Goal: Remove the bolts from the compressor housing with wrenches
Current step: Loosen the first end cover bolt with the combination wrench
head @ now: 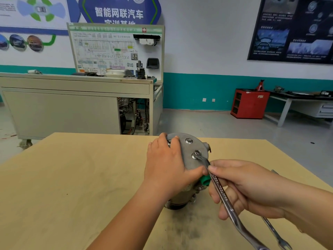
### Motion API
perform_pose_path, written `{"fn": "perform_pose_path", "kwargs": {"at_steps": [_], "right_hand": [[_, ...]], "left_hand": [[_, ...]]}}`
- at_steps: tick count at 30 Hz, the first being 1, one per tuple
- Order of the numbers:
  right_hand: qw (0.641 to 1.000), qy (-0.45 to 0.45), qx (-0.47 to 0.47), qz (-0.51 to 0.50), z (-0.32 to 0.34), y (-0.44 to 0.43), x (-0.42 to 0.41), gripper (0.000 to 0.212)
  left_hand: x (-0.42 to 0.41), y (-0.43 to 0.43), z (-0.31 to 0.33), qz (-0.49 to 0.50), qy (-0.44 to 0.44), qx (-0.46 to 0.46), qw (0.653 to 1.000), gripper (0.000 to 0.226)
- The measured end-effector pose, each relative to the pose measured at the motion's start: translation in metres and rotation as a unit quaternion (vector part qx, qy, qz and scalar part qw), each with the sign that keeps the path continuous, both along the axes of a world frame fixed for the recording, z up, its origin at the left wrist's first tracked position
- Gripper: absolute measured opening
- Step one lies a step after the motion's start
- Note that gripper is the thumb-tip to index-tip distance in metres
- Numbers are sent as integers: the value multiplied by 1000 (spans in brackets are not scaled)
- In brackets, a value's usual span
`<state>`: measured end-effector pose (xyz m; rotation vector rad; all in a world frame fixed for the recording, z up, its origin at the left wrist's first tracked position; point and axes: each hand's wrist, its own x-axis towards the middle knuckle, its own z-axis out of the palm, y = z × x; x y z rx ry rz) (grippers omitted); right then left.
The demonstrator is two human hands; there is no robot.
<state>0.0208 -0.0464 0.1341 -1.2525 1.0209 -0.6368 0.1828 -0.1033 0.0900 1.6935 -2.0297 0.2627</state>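
Observation:
A round metal compressor housing (191, 159) stands upright on the wooden table (72, 177), its flat end plate facing me. My left hand (165, 163) lies over the plate's left side, fingers curved over the top edge and thumb along the lower rim. A bolt (189, 141) shows near the top of the plate. My right hand (239, 188) grips a chrome combination wrench (221, 193), whose ring end sits on a bolt (196, 154) at the plate's right side. A green plug (205, 180) sticks out of the housing below my left thumb.
A second wrench (275, 233) lies on the table under my right forearm, open end toward me. Beyond the table stand a grey training bench with a wiring display board (115, 51), a red cabinet (249, 103) and a workbench (302, 98) at the right wall.

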Motion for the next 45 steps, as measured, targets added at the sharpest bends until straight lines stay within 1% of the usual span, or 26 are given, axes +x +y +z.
{"fn": "perform_pose_path", "kwargs": {"at_steps": [3,5,6,7,8,9,11,12,13,14,15,16,18,20,23,26,28,29,31,33,36,37,39,41,43,45], "right_hand": [[999,28,5,19,0,-3,1,22],[997,68,4,28,3,-6,-1,24],[993,110,-8,34,6,-9,-6,25],[982,178,-36,45,10,-13,-12,27],[957,271,-82,67,15,-19,-19,28],[916,366,-139,92,23,-26,-27,29],[806,520,-253,125,36,-45,-40,31],[760,565,-296,123,41,-56,-44,31],[729,589,-330,115,43,-67,-46,29],[710,594,-363,107,43,-76,-47,26],[703,584,-392,106,42,-84,-47,24],[709,562,-412,108,40,-89,-48,22],[734,518,-424,113,41,-92,-49,15],[747,498,-425,115,43,-87,-54,18],[749,513,-399,127,45,-81,-59,21],[750,537,-362,135,47,-80,-63,19],[771,532,-332,112,52,-78,-68,17],[789,517,-318,94,54,-76,-71,17],[843,452,-285,66,55,-69,-74,17],[891,374,-246,76,50,-58,-70,16],[926,294,-194,140,41,-38,-50,21],[939,262,-169,145,37,-30,-42,24],[974,162,-107,117,30,-17,-28,29],[993,67,-54,84,22,-9,-14,38],[997,8,-22,68,13,-5,-3,47],[998,-34,-3,57,7,-5,7,47]], "left_hand": [[-1,0,0,-6,7,4,1000,115],[-1,1,0,-4,10,4,1000,118],[-1,2,0,-5,15,2,1000,119],[0,2,0,-7,23,0,1000,116],[1,1,-1,-12,32,0,999,111],[3,0,-2,-20,41,1,999,106],[6,-3,-3,-40,52,3,998,99],[7,-4,-4,-48,54,5,997,97],[8,-6,-4,-55,55,7,997,96],[8,-6,-3,-60,57,8,997,96],[8,-6,-3,-63,59,9,996,97],[9,-5,-3,-64,61,10,996,97],[10,-4,-3,-59,64,7,996,100],[10,-3,-2,-57,68,5,996,99],[9,-2,-3,-60,64,10,996,96],[7,-4,-1,-63,50,17,997,95],[5,-4,0,-64,39,19,997,94],[5,-4,0,-64,36,20,997,94],[4,-4,0,-62,36,20,997,94],[4,-4,-1,-57,38,17,998,94],[5,-5,-3,-51,43,7,998,95],[5,-5,-3,-51,43,3,998,94],[5,-3,-2,-49,40,-2,998,96],[4,-1,0,-45,42,3,998,102],[4,1,3,-45,48,6,998,111],[5,2,4,-43,52,8,998,113]]}}
